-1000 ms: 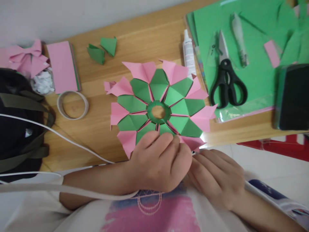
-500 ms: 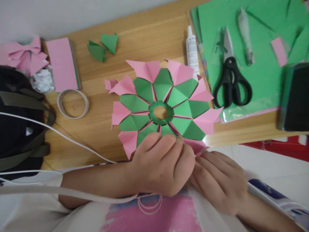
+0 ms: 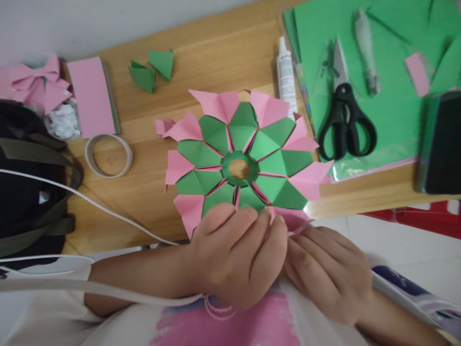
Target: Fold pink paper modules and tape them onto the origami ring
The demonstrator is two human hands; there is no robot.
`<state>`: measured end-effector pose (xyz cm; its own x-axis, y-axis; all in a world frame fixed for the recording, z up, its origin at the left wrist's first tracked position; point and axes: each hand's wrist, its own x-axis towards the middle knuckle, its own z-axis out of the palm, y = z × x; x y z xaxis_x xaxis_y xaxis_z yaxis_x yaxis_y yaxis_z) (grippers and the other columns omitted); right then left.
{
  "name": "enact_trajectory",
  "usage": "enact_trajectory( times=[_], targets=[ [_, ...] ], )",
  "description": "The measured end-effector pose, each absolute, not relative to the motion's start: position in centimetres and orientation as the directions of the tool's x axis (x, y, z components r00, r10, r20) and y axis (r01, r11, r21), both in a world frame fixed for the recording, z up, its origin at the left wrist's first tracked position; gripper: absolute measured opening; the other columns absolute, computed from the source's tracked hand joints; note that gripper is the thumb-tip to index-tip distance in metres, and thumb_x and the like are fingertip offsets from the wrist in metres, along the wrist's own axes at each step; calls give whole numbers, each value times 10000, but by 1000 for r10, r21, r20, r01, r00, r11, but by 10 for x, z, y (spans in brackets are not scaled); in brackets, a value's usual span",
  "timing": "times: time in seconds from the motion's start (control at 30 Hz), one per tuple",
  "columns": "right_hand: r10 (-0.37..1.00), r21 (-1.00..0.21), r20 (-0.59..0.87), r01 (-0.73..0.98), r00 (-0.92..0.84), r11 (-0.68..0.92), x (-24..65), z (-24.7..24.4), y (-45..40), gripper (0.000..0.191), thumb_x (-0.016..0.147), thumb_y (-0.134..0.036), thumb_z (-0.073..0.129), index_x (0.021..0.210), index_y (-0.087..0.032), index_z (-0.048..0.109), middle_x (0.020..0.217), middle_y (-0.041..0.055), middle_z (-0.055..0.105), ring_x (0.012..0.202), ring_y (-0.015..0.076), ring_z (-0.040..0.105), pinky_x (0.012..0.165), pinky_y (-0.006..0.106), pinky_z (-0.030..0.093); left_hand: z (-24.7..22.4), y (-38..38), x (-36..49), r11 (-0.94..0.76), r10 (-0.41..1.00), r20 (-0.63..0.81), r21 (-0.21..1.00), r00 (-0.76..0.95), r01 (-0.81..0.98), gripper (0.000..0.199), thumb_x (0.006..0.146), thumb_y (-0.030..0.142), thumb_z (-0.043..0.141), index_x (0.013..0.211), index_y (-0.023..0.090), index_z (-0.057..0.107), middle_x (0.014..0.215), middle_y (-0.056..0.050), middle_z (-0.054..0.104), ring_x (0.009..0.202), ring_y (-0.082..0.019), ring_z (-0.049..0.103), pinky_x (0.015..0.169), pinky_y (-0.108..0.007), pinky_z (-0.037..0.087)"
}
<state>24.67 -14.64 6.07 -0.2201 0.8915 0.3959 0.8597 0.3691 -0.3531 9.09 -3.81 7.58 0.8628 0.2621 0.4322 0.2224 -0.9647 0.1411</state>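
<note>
A round paper flower [image 3: 272,137] of folded green and pink pieces, with an open hole at its centre, is held out over the table's near edge. My left hand [image 3: 241,250] is closed on its near rim, the knuckles covering the lower petals. Close beside it on the right, my right hand [image 3: 329,271] has its fingers bent together at the flower's near right pink petal. Both sets of fingertips are hidden beneath the hands. Two loose folded green pieces [image 3: 142,77] lie beyond the flower on the wooden table [image 3: 223,53].
To the left are a roll of tape [image 3: 108,155], a stack of pink and green paper [image 3: 91,96], a pink paper bow [image 3: 39,79] and a black bag [image 3: 32,182]. At right, scissors [image 3: 345,120] lie on green sheets [image 3: 392,125], near a glue tube [image 3: 286,79] and a dark box-like object [image 3: 441,144].
My left hand has shifted slightly down and left, showing a little more of the lower petals. The flower and my right hand have stayed nearly in place.
</note>
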Motion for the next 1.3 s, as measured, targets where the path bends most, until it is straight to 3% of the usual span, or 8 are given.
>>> enact_trajectory(
  times=[0.27, 0.4, 0.57, 0.73, 0.93, 1.1, 1.2, 1.3],
  targets=[
    [896, -356, 402, 869, -189, 343, 246, 58, -145, 68, 803, -91, 654, 860, -118, 630, 564, 8, 617, 538, 130, 531, 503, 286, 433, 74, -38, 88, -956, 288, 480, 191, 828, 222, 204, 921, 100, 448, 900, 123, 650, 781, -36, 748, 657, -141, 653, 568, -321, 470],
    [908, -363, 393, 883, -144, 297, 245, 57, -147, 97, 805, -92, 652, 895, -114, 624, 564, 6, 615, 535, 128, 537, 493, 279, 441, 73, -38, 87, -970, 230, 389, 166, 892, 178, 117, 885, 138, 546, 927, 128, 655, 852, -35, 758, 723, -147, 667, 587, -318, 477],
    [904, -355, 408, 891, -125, 284, 243, 55, -148, 132, 781, -84, 678, 895, -106, 616, 557, -14, 606, 526, 111, 517, 500, 264, 455, 73, -38, 82, -930, 367, 446, 201, 816, 308, 212, 927, 131, 433, 864, 137, 636, 852, -21, 760, 742, -177, 649, 656, -357, 415],
    [911, -360, 400, 898, -98, 255, 241, 55, -149, 192, 747, -97, 716, 917, -84, 627, 555, -10, 597, 524, 114, 517, 511, 270, 453, 80, -34, 78, -937, 311, 264, 248, 913, 248, 187, 923, 150, 443, 901, 158, 629, 944, 6, 755, 783, -169, 646, 694, -353, 409],
    [917, -355, 393, 909, -68, 220, 240, 54, -150, 223, 766, -124, 697, 978, -76, 648, 553, -2, 602, 518, 122, 532, 518, 273, 466, 69, -42, 83, -907, 411, 408, 271, 815, 322, 234, 930, 147, 408, 829, 200, 611, 881, 22, 742, 762, -149, 610, 694, -347, 408],
    [919, -333, 387, 918, -76, 216, 242, 54, -151, 233, 766, -100, 683, 996, -102, 647, 549, -21, 596, 523, 123, 556, 502, 260, 459, 66, -45, 84, -921, 375, 426, 270, 823, 280, 233, 918, 124, 414, 823, 177, 619, 867, -23, 727, 776, -178, 605, 658, -371, 394],
    [917, -298, 388, 929, -92, 219, 244, 54, -150, 229, 767, -103, 691, 990, -124, 640, 553, -32, 604, 536, 109, 553, 519, 245, 454, 73, -40, 84, -911, 376, 381, 316, 845, 263, 213, 913, 111, 431, 832, 160, 623, 809, -18, 712, 762, -192, 596, 653, -378, 386],
    [910, -295, 405, 931, -83, 216, 245, 52, -150, 250, 753, -100, 708, 991, -103, 630, 557, -19, 612, 532, 109, 531, 522, 252, 441, 83, -28, 85, -881, 373, 195, 380, 907, 280, 176, 919, 134, 475, 857, 182, 633, 803, 17, 700, 766, -183, 564, 692, -368, 387]
  ],
)
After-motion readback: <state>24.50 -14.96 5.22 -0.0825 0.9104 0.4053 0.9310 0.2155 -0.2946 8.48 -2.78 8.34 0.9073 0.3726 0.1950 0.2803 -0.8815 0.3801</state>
